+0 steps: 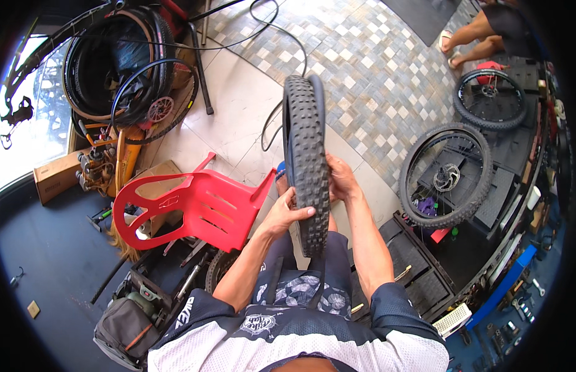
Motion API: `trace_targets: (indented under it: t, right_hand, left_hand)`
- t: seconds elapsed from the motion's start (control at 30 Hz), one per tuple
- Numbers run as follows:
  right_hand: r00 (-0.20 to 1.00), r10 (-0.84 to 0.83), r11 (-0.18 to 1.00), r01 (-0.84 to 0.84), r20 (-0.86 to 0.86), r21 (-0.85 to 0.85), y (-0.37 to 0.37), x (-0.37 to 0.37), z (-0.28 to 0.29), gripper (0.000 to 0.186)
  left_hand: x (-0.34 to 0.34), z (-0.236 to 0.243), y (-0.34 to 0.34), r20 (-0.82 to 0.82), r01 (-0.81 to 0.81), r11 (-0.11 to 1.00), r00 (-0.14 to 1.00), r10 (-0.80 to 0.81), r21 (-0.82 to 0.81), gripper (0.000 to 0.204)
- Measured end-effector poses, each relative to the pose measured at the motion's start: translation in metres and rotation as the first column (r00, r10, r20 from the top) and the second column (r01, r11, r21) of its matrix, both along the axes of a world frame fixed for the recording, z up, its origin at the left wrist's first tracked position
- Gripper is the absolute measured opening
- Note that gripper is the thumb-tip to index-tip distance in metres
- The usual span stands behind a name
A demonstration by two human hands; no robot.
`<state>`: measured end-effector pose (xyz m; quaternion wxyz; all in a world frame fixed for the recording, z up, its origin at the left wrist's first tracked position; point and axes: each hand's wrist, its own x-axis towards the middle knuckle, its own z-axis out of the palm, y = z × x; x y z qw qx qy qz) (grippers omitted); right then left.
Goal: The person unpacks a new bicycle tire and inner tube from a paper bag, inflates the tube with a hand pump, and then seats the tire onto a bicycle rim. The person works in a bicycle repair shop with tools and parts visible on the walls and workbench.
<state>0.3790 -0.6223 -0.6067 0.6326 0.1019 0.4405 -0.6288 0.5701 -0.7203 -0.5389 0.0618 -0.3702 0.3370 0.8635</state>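
Note:
A knobby black bicycle tire (305, 155) stands on edge in front of my body, its tread facing up toward me. A smooth dark inner tube (319, 102) shows along the tire's far right side. My left hand (286, 214) is closed on the tire's left edge, thumb pressed on the tread and fingers tucked toward its inside. On the opposite side, my right hand (342, 178) is closed against the tire's right edge; its fingertips are partly hidden there. The tire's lower end hangs over my apron (306, 291).
A red plastic chair (201, 211) is at my left. Behind it, several tires (108, 68) are stacked by the window. At right, two wheels with tires (446, 177) rest on black cases. Hand tools (517, 310) line the right wall. Another person's legs (474, 43) show far right.

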Motion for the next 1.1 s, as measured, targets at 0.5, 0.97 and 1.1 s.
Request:
trace_targets:
  t: [0.5,0.97,1.1]
  right_hand:
    - [0.977,0.207,0.965,-0.195,-0.051,0.178,0.022,0.081,-0.06,0.037]
    - [0.952,0.026,0.998,-0.042,0.305,0.046,0.02,0.099,-0.075,0.037]
    - [0.925,-0.004,1.0,0.001,0.381,0.007,0.03,0.102,-0.064,0.068]
  left_hand:
    - [0.024,-0.109,-0.071,0.16,-0.045,0.999,0.986,0.042,0.014,0.059]
    - [0.023,-0.117,-0.055,0.201,-0.058,0.985,0.975,0.091,-0.164,0.047]
    - [0.017,-0.121,-0.051,-0.004,-0.198,0.98,0.98,0.198,0.029,0.053]
